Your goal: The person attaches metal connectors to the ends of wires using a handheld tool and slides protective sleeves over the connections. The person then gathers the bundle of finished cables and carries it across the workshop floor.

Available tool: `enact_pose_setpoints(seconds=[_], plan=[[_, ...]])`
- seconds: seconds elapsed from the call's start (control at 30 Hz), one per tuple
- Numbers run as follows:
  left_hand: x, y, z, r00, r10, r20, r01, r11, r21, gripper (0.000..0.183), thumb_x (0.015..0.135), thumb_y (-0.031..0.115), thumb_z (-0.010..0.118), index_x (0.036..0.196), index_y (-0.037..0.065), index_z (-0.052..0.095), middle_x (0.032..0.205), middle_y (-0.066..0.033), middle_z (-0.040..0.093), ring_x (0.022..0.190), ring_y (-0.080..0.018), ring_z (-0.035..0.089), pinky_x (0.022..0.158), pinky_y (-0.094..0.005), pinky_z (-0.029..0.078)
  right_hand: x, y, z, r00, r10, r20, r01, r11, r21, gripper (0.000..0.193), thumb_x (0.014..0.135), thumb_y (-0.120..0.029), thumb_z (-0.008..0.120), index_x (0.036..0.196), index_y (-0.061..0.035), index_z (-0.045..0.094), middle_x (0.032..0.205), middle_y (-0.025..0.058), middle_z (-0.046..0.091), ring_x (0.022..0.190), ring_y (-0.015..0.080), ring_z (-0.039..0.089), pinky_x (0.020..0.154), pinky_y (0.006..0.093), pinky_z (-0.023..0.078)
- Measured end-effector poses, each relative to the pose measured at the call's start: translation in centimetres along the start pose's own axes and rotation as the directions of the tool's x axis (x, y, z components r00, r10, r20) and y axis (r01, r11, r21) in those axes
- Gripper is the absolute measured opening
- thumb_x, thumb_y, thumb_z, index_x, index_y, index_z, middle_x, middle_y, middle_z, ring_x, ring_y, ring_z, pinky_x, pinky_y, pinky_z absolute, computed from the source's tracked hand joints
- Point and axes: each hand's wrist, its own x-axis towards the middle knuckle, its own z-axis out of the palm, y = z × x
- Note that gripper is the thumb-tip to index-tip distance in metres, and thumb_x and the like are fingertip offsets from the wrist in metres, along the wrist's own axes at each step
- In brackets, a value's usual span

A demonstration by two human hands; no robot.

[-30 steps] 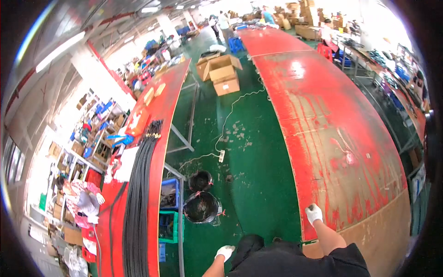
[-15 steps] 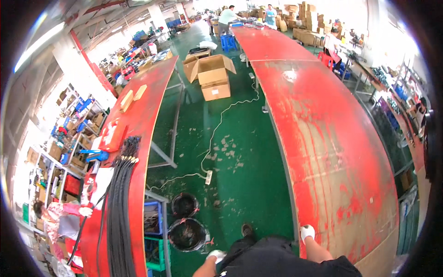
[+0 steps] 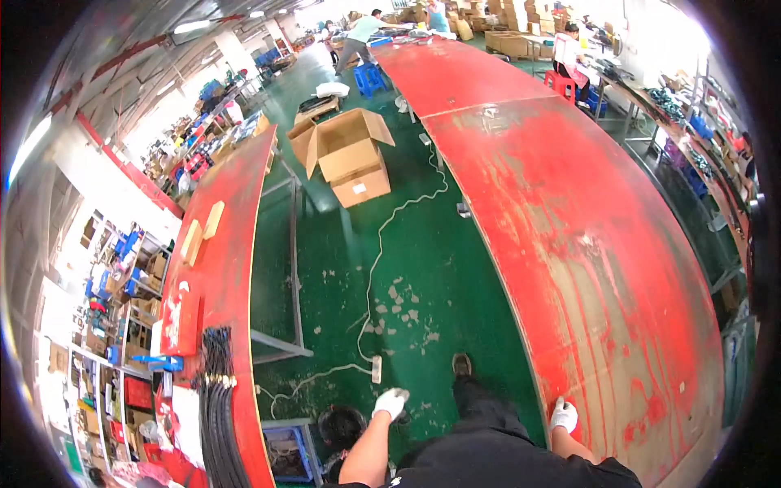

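My left hand (image 3: 392,404), in a white glove, is held out over the green floor, away from both tables. Its fingers are small and blurred, and no object shows in it. My right hand (image 3: 564,416), also in a white glove, is at the left edge of the long red table (image 3: 618,244). Its fingers are curled in, with nothing visible in them. One of my shoes (image 3: 462,364) is stretched forward on the floor between the tables.
An open cardboard box (image 3: 358,175) stands ahead in the aisle. A white cable with a power strip (image 3: 377,369) runs along the floor. The left red table (image 3: 232,268) bears black cables (image 3: 218,431), a red tray (image 3: 181,321) and wooden blocks (image 3: 192,241). A dark bucket (image 3: 340,426) and blue crate (image 3: 286,451) are nearby.
I have moved forward along the aisle; the box, power strip and buckets are nearer. My left hand has swung up and forward. My right hand remains by the right table's edge.
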Motion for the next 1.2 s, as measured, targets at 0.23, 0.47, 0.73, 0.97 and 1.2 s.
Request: enact_pose_setpoints(seconds=[0.23, 0.47, 0.73, 0.97, 1.2], plan=[[6.7, -2.4, -1.8, 0.953, -0.213, 0.214, 0.177, 0.968, 0.176, 0.063, 0.102, 0.054, 0.047, 0.138, 0.006, 0.067, 0.146, -0.0202, 0.062, 0.138, -0.0367, 0.056, 0.114, -0.0433, 0.044, 12.0, -17.9, 4.9, 0.978, -0.209, 0.007, 0.208, 0.976, 0.068, 0.046, 0.100, -0.043, 0.059, 0.105, -0.0008, 0.075, 0.105, 0.0256, 0.074, 0.099, 0.0438, 0.070, 0.088, 0.0515, 0.053], [15.9, -0.5, -10.3, 0.971, -0.197, 0.135, 0.157, 0.953, 0.258, 0.053, 0.108, 0.042, 0.038, 0.131, 0.006, 0.070, 0.139, -0.0177, 0.067, 0.129, -0.0355, 0.063, 0.109, -0.0459, 0.048, 20.6, -50.4, 11.2, 0.803, -0.574, 0.160, 0.514, 0.803, 0.302, 0.037, 0.098, -0.036, 0.065, 0.111, -0.0025, 0.073, 0.109, 0.0234, 0.073, 0.105, 0.0404, 0.070, 0.093, 0.0444, 0.054], [32.3, 8.9, -19.5, 0.917, -0.323, 0.232, 0.324, 0.945, 0.037, 0.055, 0.105, 0.049, 0.046, 0.140, 0.011, 0.065, 0.148, -0.0137, 0.062, 0.138, -0.0345, 0.056, 0.114, -0.0418, 0.044, 22.9, -65.8, 18.2, 0.861, -0.472, 0.187, 0.415, 0.867, 0.277, 0.031, 0.094, -0.027, 0.068, 0.111, -0.0009, 0.073, 0.105, 0.0180, 0.076, 0.099, 0.0303, 0.073, 0.091, 0.0402, 0.055], [50.1, 17.2, -35.0, 0.962, -0.189, 0.195, 0.150, 0.968, 0.199, 0.056, 0.099, 0.052, 0.051, 0.128, 0.009, 0.072, 0.134, -0.0174, 0.070, 0.126, -0.0373, 0.064, 0.106, -0.0439, 0.050, 30.2, -66.0, 22.2, 0.923, 0.051, 0.381, -0.190, 0.922, 0.338, 0.028, 0.090, -0.021, 0.068, 0.109, -0.0016, 0.074, 0.093, 0.0123, 0.074, 0.077, 0.0249, 0.068, 0.064, 0.0423, 0.057], [66.5, 26.9, -47.7, 0.999, -0.027, 0.040, 0.021, 0.989, 0.146, 0.057, 0.101, 0.053, 0.055, 0.132, 0.008, 0.069, 0.135, -0.0193, 0.069, 0.128, -0.0375, 0.064, 0.108, -0.0429, 0.049, 33.4, -73.4, 25.8, 0.996, 0.082, -0.035, -0.064, 0.927, 0.371, 0.037, 0.098, -0.035, 0.064, 0.098, 0.0011, 0.071, 0.090, 0.0169, 0.073, 0.085, 0.0313, 0.070, 0.078, 0.0458, 0.052]])
